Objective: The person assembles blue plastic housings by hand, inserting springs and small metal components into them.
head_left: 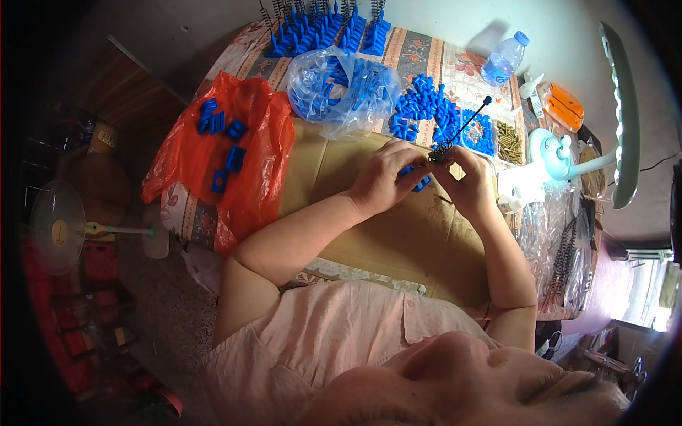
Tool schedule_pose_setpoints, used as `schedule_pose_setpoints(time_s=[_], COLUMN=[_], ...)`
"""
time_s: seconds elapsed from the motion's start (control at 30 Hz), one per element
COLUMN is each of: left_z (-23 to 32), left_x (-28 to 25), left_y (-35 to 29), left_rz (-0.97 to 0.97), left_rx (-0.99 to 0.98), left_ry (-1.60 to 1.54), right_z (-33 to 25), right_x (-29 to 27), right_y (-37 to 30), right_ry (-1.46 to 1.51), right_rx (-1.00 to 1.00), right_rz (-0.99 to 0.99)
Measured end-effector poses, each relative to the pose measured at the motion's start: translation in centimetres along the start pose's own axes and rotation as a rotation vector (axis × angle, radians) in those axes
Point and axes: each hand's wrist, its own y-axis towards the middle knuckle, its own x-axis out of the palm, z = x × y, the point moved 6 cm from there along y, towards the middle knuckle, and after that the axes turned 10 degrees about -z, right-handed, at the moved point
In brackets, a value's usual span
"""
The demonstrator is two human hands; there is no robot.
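Note:
Over the cardboard, my two hands meet with their fingertips close together. My left hand point(387, 179) is closed around a small blue plastic piece point(422, 183), partly hidden by the fingers. My right hand point(467, 186) pinches the lower end of a black coil spring point(440, 150). From the spring a thin black rod point(469, 122) slants up and right, ending in a small dark knob. The left fingertips also lie against the spring's base; whether spring and blue piece are joined is hidden.
Blue plastic blocks point(236, 157) lie on a red plastic bag point(266, 128) at left. Behind the cardboard point(355, 234) are a clear bag point(383, 89), loose blue cones point(424, 99) and brass-coloured screws point(509, 142). Blue stands with springs point(327, 32), a bottle point(506, 58) and a lamp point(550, 157) stand farther out.

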Motion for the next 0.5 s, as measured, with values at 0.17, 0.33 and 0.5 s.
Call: schedule_pose_setpoints(time_s=[0.17, 0.33, 0.5], left_z=[-0.1, -0.1, 0.0], left_x=[0.0, 0.1, 0.2], left_y=[0.0, 0.1, -0.1], left_rz=[-0.004, -0.008, 0.004], left_rx=[0.012, 0.015, 0.04], left_ry=[-0.007, -0.001, -0.008], right_z=[-0.1, -0.9, -3.3], right_x=[-0.1, -0.5, -3.8], right_y=[0.0, -0.1, -0.9], right_ry=[0.011, -0.007, -0.01], right_rx=[-0.016, -0.022, -0.084], right_rz=[-0.005, -0.024, 0.057])
